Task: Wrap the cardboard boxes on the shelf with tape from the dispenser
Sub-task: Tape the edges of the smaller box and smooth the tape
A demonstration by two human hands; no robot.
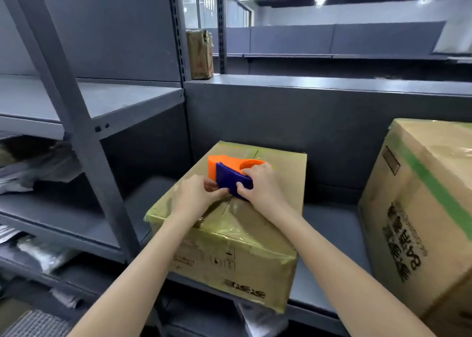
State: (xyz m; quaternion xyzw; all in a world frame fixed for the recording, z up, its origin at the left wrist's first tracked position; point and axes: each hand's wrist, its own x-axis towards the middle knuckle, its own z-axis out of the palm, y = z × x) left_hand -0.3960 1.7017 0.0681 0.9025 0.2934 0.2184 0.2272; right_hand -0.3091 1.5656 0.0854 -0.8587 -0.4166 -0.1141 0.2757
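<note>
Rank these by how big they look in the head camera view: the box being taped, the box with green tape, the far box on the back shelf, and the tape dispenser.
1. box being taped
2. box with green tape, cut off by the frame edge, so its rank against the first is unsure
3. tape dispenser
4. far box, looks similar to the dispenser only because it is distant

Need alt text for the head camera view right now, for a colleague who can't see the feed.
Both hands work an orange and blue tape dispenser on top of a cardboard box on a grey metal shelf: the right hand grips the dispenser, and the left hand pinches at its front edge. A larger box with green tape stands to the right.
</note>
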